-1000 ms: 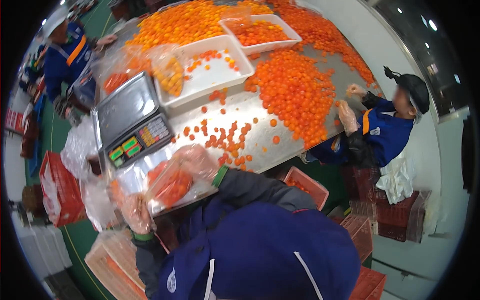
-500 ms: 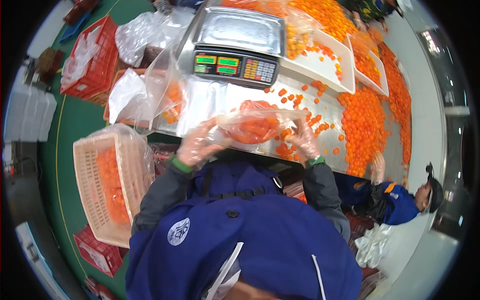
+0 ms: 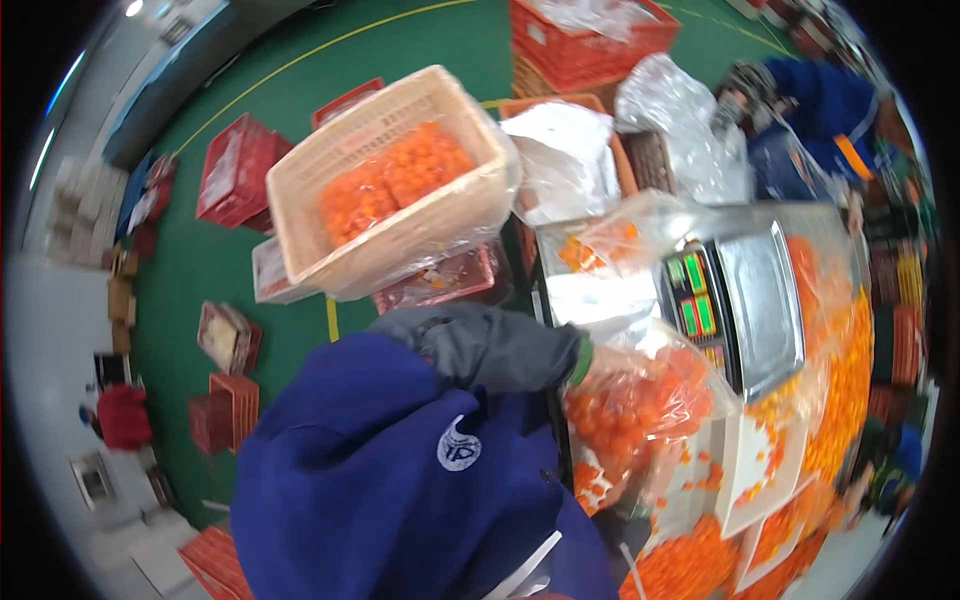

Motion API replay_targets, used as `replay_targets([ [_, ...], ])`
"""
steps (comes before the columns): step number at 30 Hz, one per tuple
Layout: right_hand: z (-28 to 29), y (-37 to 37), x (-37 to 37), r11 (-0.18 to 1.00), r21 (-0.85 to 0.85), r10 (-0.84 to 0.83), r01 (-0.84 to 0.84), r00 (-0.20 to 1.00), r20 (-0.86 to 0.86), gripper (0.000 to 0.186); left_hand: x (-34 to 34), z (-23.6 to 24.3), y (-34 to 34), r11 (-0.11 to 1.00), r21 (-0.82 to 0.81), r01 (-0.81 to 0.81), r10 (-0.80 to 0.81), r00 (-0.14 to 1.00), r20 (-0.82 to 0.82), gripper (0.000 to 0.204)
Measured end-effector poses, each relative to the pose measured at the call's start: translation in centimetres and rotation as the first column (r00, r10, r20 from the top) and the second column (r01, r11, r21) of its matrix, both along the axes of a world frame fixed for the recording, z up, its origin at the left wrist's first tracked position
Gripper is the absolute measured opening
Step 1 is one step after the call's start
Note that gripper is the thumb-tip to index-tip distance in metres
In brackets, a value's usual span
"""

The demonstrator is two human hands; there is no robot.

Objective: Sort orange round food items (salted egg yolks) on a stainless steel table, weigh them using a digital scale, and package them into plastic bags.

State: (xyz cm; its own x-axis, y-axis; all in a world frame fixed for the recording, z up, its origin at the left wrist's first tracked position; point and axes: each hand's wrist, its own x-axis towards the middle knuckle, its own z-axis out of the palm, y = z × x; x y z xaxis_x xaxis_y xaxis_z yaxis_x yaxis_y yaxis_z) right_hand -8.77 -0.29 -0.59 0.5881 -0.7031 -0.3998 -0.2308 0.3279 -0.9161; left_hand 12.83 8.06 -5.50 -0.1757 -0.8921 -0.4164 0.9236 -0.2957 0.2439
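Observation:
A clear plastic bag [image 3: 635,405] bulges with small round orange pieces above the near edge of the metal table. At its upper left, my left hand [image 3: 608,366] in a clear glove is closed on the film. Low on the bag's far side is my right hand [image 3: 658,472], also gloved, holding the bag; part of it is hidden behind plastic and glare. Just beyond the bag stands a digital scale [image 3: 762,308] with lit green and red displays and a bare steel pan.
A cream slatted crate [image 3: 385,248] holding bagged orange pieces stands left of the table. Red crates [image 3: 238,168] sit on the green floor behind it. White trays [image 3: 738,490] and heaps of orange pieces [image 3: 685,562] cover the table's right. Another person [image 3: 835,105] is beyond the scale.
My view and body have turned left. The bag, lying low on the table earlier between my spread hands, is now lifted and full-looking, with both hands on it.

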Motion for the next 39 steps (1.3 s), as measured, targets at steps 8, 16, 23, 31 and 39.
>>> replay_targets([
  [8, 9.3, 6.0, 10.0, 0.799, 0.102, 0.566, -0.592, 0.799, 0.201, 0.13, 3.7, 9.5, 16.9, 0.849, -0.125, -0.514, 0.465, 0.838, -0.285, 0.046],
  [16, 10.4, 14.9, 27.7, 0.5, -0.339, 0.864, -0.797, 0.434, 0.256, 0.097, 10.7, 13.0, 31.1, 0.534, -0.265, -0.803, 0.811, 0.575, -0.11, 0.053],
  [23, 7.1, 18.8, 46.8, 0.468, -0.369, 0.884, -0.803, 0.415, 0.217, 0.051, 25.5, 10.9, 34.5, 0.401, -0.034, -0.916, 0.885, 0.377, 0.274, 0.044],
  [31, -1.7, 17.3, 43.9, 0.367, -0.622, 0.752, -0.692, 0.614, -0.239, 0.025, 25.5, 1.7, 39.3, 0.408, 0.144, -0.901, 0.722, 0.416, 0.553, 0.059],
  [39, -2.9, 21.2, 31.7, 0.854, -0.142, 0.516, -0.501, 0.851, 0.097, 0.021, 18.1, 2.7, 56.6, 0.026, -0.077, -0.997, 0.877, -0.014, 0.48, 0.044],
])
